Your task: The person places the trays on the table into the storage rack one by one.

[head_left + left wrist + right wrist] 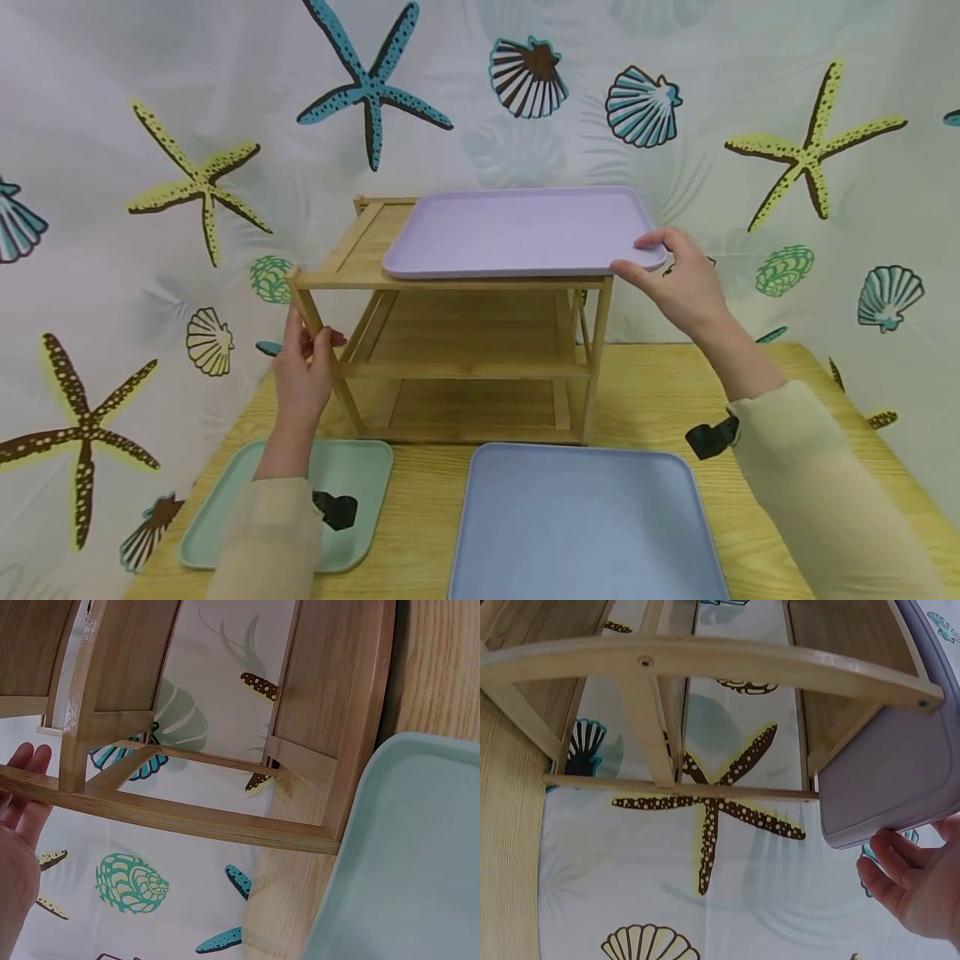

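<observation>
A three-tier wooden shelf rack (468, 369) stands on the table. On its top tier lies a lilac tray (525, 229), its right end reaching past the rack's right side. My right hand (686, 283) grips this tray by its front right corner, with the index finger over the rim and the thumb at the front edge. The right wrist view shows other fingertips (889, 851) under the lilac tray (900, 772). Around the rack's front left post, just below the top tier, my left hand (302, 371) holds on; its fingertips (34, 761) show past the post.
A green tray (352, 475) lies at the front left of the table, partly under my left forearm. In front of the rack is a blue tray (585, 517). Behind the wooden table (750, 375) hangs a white cloth (465, 150) printed with starfish and shells.
</observation>
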The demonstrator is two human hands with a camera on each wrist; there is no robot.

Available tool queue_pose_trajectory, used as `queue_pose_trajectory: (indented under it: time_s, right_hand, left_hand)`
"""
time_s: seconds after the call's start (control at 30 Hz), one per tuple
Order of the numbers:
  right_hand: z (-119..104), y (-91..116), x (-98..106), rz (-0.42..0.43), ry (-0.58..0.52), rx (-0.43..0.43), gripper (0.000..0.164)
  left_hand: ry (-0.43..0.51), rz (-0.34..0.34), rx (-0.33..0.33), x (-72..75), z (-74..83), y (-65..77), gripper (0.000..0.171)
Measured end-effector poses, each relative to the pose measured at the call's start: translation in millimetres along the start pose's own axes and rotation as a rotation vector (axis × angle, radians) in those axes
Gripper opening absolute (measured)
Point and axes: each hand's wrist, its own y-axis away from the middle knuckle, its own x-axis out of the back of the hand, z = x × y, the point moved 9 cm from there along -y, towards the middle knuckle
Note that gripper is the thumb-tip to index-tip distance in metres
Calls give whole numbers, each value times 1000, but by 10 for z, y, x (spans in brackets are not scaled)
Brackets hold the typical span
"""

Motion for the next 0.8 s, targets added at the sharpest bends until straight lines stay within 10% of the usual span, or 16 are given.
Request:
queue_pose_trajectory:
  time_s: [0.8]
  right_hand:
    - [-376, -234, -647, -127, 170, -132, 73]
  left_hand:
    - [15, 7, 12, -19, -16, 11, 31]
